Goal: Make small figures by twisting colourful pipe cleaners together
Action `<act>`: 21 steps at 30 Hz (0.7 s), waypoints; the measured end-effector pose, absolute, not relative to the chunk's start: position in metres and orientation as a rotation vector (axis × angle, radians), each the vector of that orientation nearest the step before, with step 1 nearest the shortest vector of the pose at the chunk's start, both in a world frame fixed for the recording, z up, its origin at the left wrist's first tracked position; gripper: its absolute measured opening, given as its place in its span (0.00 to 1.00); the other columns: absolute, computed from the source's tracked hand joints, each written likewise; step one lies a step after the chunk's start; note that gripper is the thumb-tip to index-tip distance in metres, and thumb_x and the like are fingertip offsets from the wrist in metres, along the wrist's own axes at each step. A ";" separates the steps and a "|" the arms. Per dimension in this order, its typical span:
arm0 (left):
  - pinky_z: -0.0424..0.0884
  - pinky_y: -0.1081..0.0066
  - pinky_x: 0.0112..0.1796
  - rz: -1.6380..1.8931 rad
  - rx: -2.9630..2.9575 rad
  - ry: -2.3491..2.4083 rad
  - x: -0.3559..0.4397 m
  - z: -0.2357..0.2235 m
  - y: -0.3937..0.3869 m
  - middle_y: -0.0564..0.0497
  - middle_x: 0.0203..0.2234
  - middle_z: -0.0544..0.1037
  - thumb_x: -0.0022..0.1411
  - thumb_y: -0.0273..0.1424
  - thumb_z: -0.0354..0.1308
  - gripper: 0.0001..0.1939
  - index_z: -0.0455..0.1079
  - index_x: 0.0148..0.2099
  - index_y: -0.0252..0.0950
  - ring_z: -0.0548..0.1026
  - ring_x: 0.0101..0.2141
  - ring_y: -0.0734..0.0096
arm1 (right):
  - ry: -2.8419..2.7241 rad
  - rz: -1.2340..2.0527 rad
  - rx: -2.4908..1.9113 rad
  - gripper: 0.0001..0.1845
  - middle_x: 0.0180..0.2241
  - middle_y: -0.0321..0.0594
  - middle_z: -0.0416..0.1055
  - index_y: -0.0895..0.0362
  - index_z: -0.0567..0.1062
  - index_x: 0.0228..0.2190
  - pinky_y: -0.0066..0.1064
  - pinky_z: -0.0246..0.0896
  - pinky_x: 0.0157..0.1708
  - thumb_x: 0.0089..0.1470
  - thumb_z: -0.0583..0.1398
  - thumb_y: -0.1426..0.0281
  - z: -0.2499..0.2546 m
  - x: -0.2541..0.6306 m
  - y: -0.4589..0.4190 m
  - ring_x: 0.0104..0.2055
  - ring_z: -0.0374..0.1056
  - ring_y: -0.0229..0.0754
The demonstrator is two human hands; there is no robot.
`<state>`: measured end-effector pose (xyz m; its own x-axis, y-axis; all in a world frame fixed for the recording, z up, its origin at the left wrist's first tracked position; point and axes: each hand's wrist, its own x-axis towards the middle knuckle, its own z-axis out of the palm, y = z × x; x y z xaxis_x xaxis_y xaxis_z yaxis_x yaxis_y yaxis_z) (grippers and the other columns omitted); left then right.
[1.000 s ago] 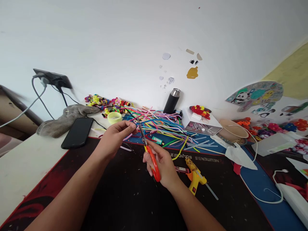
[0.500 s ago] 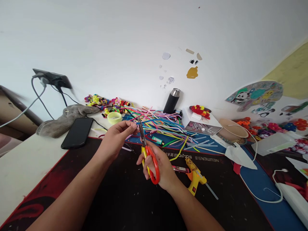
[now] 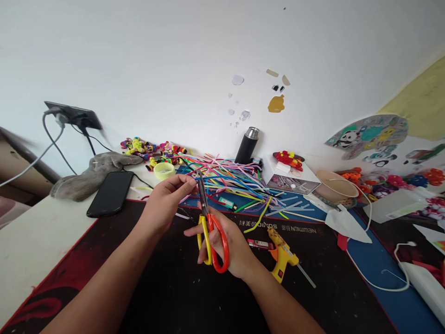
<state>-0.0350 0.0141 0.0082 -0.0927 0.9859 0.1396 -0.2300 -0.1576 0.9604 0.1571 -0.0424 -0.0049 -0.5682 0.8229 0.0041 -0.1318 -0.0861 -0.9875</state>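
Note:
My right hand [image 3: 232, 245] grips a pair of scissors [image 3: 209, 232] by its red and yellow handles, blades pointing up and away. The handles are spread apart. My left hand [image 3: 166, 200] is pinched at the fingertips right beside the scissor blades, holding a thin piece that I cannot make out against the clutter. Behind both hands lies a heap of colourful pipe cleaners [image 3: 233, 183] on the desk mat [image 3: 181, 287].
A yellow glue gun [image 3: 283, 255] lies right of my right hand. A black phone [image 3: 110, 193] and grey cloth [image 3: 91, 174] sit left. A black flask [image 3: 247, 145], a white box [image 3: 296, 181], a bowl [image 3: 336, 186] and finished craft pieces line the wall.
The scissor handles have spread apart in my right hand, which dropped slightly toward me. My left hand has stayed pinched at the blades.

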 end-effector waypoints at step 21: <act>0.72 0.67 0.40 1.463 1.136 1.055 -0.030 0.007 0.012 0.51 0.29 0.79 0.58 0.46 0.74 0.17 0.78 0.34 0.38 0.75 0.34 0.64 | -1.399 1.665 -0.844 0.44 0.39 0.45 0.81 0.52 0.70 0.67 0.25 0.59 0.17 0.60 0.64 0.39 -0.015 0.153 -0.044 0.16 0.67 0.32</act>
